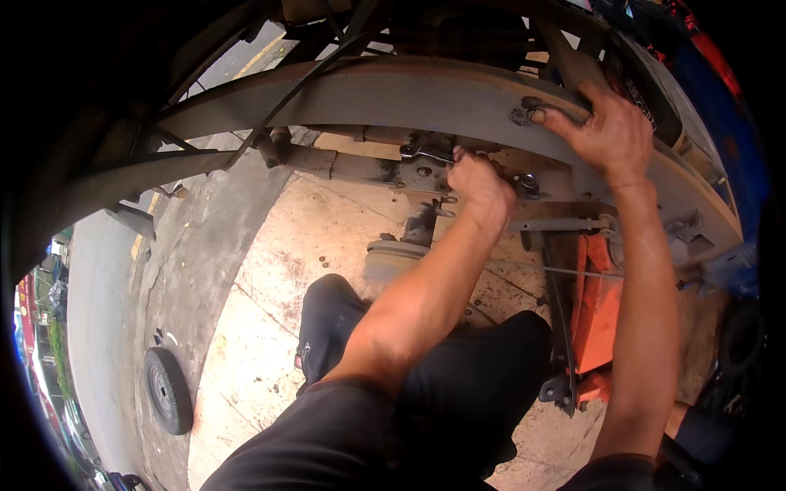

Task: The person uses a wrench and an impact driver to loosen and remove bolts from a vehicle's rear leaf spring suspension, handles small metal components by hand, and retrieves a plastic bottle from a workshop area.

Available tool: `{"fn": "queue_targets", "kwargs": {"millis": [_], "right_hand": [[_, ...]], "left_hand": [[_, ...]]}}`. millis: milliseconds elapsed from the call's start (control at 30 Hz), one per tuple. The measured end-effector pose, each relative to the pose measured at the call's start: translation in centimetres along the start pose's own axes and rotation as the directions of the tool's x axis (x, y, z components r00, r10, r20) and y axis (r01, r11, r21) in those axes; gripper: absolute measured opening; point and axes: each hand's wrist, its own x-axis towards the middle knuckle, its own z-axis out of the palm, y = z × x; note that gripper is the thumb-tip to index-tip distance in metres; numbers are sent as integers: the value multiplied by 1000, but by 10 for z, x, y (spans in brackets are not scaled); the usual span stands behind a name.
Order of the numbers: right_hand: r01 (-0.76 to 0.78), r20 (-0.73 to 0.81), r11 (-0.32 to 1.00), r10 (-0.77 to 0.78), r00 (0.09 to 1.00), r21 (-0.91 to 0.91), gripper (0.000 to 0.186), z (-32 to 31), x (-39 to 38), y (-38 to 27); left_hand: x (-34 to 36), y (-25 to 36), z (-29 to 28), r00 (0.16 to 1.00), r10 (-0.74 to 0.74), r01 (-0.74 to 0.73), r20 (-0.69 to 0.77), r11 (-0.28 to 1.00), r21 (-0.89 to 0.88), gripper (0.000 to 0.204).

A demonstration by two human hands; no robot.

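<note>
My left hand [479, 180] is closed around a metal wrench [427, 153], whose ring end lies over the bracket [413, 176] on the frame beneath the vehicle's body. My right hand [612, 135] grips the upper edge of the curved grey metal beam [368, 94], its thumb against a dark, dirty fitting [524, 114]. Under the bracket is a round drum-like part [389, 263], partly behind my left forearm. A grey rod [553, 223] runs sideways just right of that forearm.
An orange jack [594, 303] stands at the right beside a dark bar. A loose wheel [166, 389] lies on the pavement at lower left. My dark-trousered knees are below the frame, on pale stained flooring [246, 360]. A dark tyre [741, 335] is at the far right.
</note>
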Motion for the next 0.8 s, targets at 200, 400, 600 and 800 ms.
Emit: {"fn": "queue_targets", "kwargs": {"millis": [200, 400, 600, 800], "right_hand": [[27, -97, 999, -28, 995, -17, 79, 8, -2, 9], [-3, -51, 1000, 4, 999, 17, 83, 2, -2, 4], [10, -73, 1000, -12, 997, -15, 86, 8, 0, 12], [14, -65, 1000, -16, 998, -27, 88, 9, 1, 9]], "left_hand": [[-69, 73, -67, 860, -253, 91, 443, 930, 356, 23], [15, 204, -103, 779, -338, -520, 529, 123, 845, 32], [42, 246, -41, 772, -288, -623, 567, -524, 581, 37], [110, 249, -29, 460, -540, -758, 705, -652, -5, 29]]}}
